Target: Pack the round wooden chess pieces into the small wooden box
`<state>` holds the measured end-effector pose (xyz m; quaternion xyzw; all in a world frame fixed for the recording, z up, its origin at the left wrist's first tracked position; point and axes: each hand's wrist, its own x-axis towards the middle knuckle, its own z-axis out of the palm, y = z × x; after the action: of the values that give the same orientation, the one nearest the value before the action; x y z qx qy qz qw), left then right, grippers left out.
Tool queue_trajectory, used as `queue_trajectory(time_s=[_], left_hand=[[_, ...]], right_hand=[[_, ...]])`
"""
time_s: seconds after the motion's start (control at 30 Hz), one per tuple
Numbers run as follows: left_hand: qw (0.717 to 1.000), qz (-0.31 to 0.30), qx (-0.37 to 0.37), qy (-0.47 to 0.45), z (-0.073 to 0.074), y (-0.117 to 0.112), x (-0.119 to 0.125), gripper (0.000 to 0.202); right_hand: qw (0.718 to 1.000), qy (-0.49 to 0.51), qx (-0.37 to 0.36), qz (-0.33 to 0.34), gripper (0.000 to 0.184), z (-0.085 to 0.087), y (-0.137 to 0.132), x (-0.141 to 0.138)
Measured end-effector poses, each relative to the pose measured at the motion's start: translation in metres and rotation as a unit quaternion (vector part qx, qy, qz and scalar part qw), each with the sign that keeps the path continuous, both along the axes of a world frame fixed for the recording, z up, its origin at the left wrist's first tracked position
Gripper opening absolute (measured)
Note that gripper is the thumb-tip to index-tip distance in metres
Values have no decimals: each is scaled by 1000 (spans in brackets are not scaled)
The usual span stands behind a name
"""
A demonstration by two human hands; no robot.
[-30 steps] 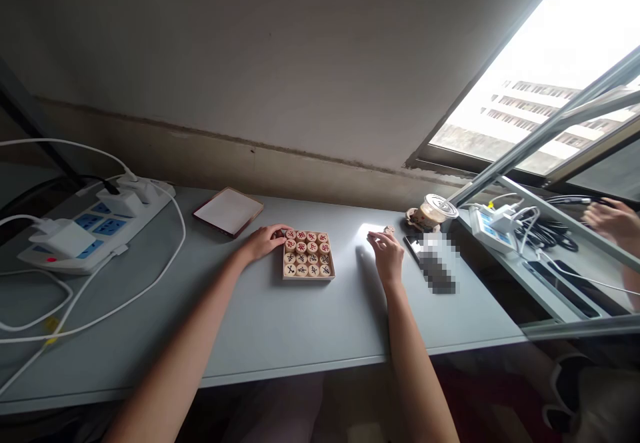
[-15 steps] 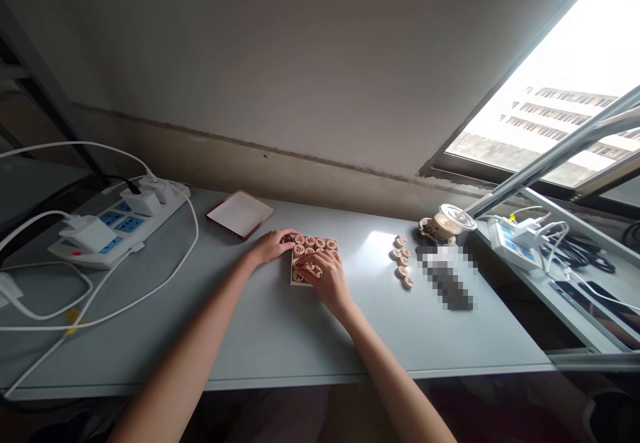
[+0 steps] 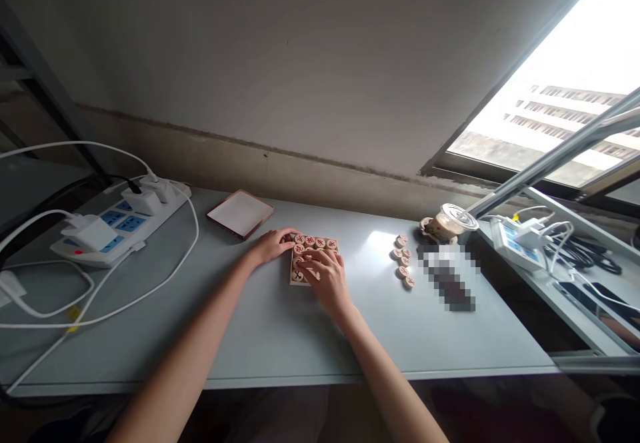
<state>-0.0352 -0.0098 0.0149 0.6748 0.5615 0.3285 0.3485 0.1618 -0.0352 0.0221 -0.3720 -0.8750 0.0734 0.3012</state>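
Observation:
A shallow box (image 3: pixel 291 272) of round wooden Chinese chess pieces lies on the desk in front of me. Red-marked pieces (image 3: pixel 310 240) fill its far rows, and a dark-marked piece (image 3: pixel 298 275) shows at the near left corner. My left hand (image 3: pixel 271 246) holds the box's far left corner between thumb and fingers. Over the middle of the box, my right hand (image 3: pixel 327 276) has its thumb and fingertips closed around a piece in the left column; the hand covers much of the near right part. Several loose pieces (image 3: pixel 404 261) lie in a crooked line to the right.
The open box lid (image 3: pixel 241 214) lies inside up at the back left. A power strip (image 3: pixel 123 220) with white cables spreads over the left side. A lidded drink cup (image 3: pixel 447 223) stands at the back right, by a blurred patch. Beyond the metal frame sits another power strip (image 3: pixel 515 242).
My right hand's fingertips have shifted slightly within the box, uncovering the dark-marked piece at the near left corner. My left hand stays on the box.

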Motion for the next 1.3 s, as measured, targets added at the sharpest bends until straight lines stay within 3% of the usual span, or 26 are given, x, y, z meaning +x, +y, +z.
queue_trajectory(time_s=[0.07,0.13,0.27,0.33,0.4,0.57,0.7,0.8,0.9,0.97,1.1,1.3], left_hand=[[1000,2,-1,-2,0,0,0,42],[1000,6,-10,-1,-1,0,0,42],[1000,15,-20,6,0,0,1,40],[1000,17,-19,3,0,0,1,40],[1000,16,-20,-1,-1,1,1,40],[1000,16,-17,-1,-1,0,1,41],[1000,17,-22,6,2,-1,1,41],[1000,12,-20,6,3,-1,1,40],[1000,11,-19,10,2,0,1,39],[1000,12,-19,17,1,1,1,39],[999,13,-12,27,1,1,1,40],[999,12,-8,38,2,1,0,40]], right_hand=[[999,-7,15,-42,20,4,7,10],[991,-14,27,-132,24,7,22,32],[931,-69,10,-357,42,-1,60,96],[905,-106,-42,-410,46,-9,72,123],[895,-127,-74,-420,43,-15,76,137],[930,-95,-29,-353,32,-14,67,125],[963,-24,-97,-251,29,-8,62,113],[969,46,-155,-184,29,-4,59,106],[974,119,-123,-149,29,5,50,88],[979,151,-103,-91,29,10,40,71],[994,72,-79,28,20,12,20,39],[999,-29,-35,31,21,5,11,27]])
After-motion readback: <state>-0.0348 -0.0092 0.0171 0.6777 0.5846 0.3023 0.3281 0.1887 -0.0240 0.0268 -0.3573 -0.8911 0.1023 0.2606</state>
